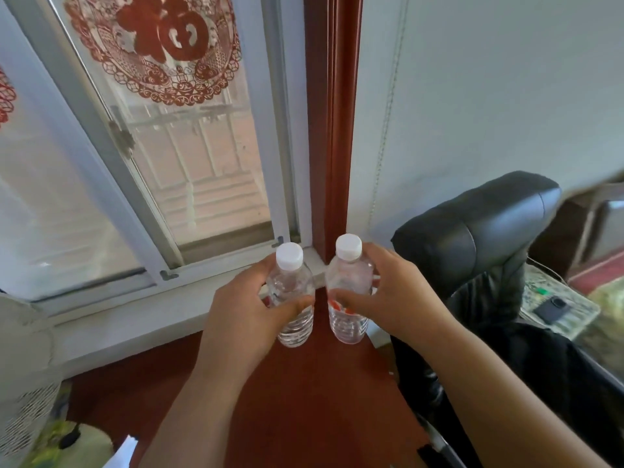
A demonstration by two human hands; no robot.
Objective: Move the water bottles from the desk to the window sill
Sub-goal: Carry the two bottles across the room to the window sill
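L bottle (293, 298) label hidden behind fingers (290, 307); R bottle (347, 298) label mostly covered too. Both bottle bases vs tabletop (304, 400): unclear, blurred.

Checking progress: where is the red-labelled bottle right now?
Head view, centre: the red-labelled bottle is gripped by the right hand, beside the other bottle, near the window sill.

two clear water bottles (347, 295), white caps, upright, side by side, apart

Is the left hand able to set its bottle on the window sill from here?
Probably yes. The left hand grips its bottle upright, just in front of the white window sill, and nothing visible stands between them.
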